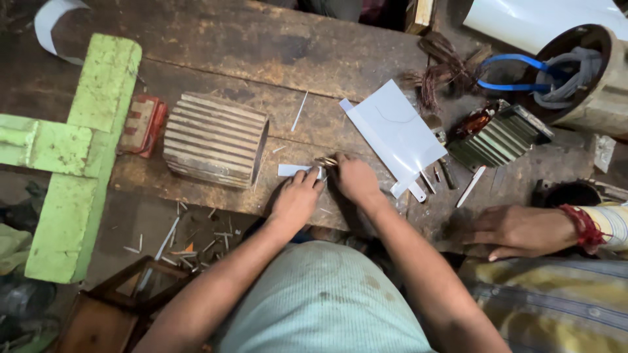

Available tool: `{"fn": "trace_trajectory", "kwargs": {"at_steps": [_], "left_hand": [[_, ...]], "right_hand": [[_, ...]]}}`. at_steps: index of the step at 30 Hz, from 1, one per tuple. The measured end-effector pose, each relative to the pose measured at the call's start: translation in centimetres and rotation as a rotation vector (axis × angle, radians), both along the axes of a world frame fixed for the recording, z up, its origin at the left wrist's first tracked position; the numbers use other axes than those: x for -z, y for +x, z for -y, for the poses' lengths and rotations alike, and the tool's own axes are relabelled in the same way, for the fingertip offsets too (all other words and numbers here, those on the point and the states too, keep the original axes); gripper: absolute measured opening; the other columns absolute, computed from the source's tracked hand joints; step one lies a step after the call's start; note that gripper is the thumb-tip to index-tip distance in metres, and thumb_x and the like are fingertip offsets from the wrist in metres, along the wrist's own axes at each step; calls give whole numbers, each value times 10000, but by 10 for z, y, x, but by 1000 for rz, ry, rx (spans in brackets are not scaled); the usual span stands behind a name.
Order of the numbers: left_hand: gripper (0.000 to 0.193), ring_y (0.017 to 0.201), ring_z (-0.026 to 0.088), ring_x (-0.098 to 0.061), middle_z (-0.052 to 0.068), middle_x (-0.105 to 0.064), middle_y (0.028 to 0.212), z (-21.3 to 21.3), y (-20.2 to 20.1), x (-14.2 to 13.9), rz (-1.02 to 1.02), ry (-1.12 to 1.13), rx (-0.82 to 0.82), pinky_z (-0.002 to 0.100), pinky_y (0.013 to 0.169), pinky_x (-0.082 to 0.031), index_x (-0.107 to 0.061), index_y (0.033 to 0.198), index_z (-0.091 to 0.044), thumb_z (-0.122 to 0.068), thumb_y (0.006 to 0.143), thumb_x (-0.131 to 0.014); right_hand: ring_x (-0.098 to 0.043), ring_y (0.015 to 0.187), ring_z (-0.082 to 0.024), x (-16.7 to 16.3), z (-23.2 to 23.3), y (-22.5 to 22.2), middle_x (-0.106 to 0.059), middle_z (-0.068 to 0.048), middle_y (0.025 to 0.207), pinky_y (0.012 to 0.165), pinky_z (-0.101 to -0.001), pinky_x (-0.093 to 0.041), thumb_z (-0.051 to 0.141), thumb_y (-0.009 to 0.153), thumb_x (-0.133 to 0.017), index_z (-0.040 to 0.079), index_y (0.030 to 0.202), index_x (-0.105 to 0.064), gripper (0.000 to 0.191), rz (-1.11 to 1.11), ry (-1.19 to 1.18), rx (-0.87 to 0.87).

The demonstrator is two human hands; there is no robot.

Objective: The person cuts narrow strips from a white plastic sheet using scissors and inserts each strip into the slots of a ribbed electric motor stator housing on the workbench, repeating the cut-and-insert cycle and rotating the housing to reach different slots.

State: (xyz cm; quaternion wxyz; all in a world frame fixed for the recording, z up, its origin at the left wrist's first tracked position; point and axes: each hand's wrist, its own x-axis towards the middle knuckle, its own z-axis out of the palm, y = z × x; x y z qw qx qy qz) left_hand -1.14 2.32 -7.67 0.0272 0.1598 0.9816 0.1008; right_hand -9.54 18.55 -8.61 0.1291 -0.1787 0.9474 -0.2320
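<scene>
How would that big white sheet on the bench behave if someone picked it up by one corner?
The white sheet looks thin and flat, so it would probably be light and bend or droop. Its smooth surface may be a little slippery. It lies loose on the wooden bench, so a push would likely slide it.

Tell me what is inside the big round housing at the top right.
Inside the round housing lie a blue loop and a bundle of grey cables. Deeper in, it is dark and hidden.
</scene>
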Motion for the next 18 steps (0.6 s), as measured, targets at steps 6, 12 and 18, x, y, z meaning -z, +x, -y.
{"fn": "trace_trajectory", "kwargs": {"at_steps": [6, 12, 18], "left_hand": [[324, 1109, 304, -613, 112, -577, 1283, 32, -22, -20, -107, 37, 140, 391, 728, -591, -662, 1137, -123, -82, 818, -626], [153, 933, 388, -647, 183, -607, 1127, 33, 13, -64, -22, 487, -416, 471, 769, -538, -650, 1144, -87, -72, 995, -616], [173, 1013, 385, -706, 183, -715, 1060, 63, 40, -70, -22, 789, -533, 447, 849, -557, -635, 1121, -42, -106, 961, -648]], "right_hand": [[-597, 1042, -466, -18, -1, 13, -636, -260, 1145, 911, -525, -488, 153, 853, -736, -2, 1213, -597, 416, -253, -85, 168], [-609, 1089, -394, -73, 10, 64, -640, -192, 1225, 934, -470, -495, 189, 841, -775, 31, 1272, -614, 486, -457, -370, -117], [-635, 1040, -299, -70, 48, 74, -677, -86, 1179, 874, -421, -494, 206, 857, -793, 72, 1282, -666, 464, -442, -480, -326]]}}
